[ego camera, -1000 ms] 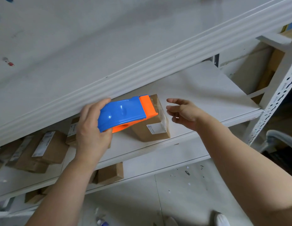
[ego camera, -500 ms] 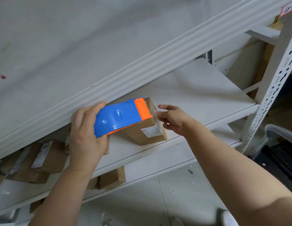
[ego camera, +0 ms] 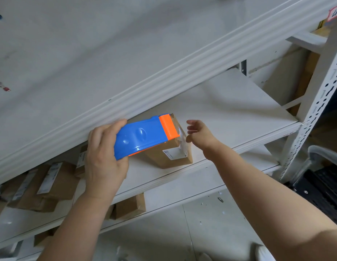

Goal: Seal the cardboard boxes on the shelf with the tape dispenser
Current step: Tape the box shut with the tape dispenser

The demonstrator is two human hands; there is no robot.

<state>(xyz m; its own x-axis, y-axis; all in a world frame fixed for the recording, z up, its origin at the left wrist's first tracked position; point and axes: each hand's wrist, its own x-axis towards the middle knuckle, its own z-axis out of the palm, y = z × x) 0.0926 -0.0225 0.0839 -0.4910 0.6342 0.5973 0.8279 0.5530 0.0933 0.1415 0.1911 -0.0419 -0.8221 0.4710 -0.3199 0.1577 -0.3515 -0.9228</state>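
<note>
The left hand [ego camera: 102, 157] is wrapped around the rear of a blue plastic tape dispenser with an orange front end [ego camera: 145, 135], fingers curled over its far side and thumb beneath. The dispenser's orange end rests on top of a small brown cardboard box with a white printed label [ego camera: 170, 154], which stands just right of that hand, near the front edge of the white metal shelf board [ego camera: 229, 110]. A strip of clear tape runs down the box's right-hand face.

The right hand [ego camera: 200, 133] is on the other side of the box, beside its upper right corner, with its fingers loosely spread and empty. Whether the fingertips touch the box or the tape cannot be told.

To the left of the left hand and partly behind it, more brown labelled boxes [ego camera: 50, 183] lie on the same shelf. Below the left forearm, 1 further brown box [ego camera: 130, 206] sits on the lower shelf level. A white perforated steel upright [ego camera: 314, 102] stands well to the right of the right hand.
</note>
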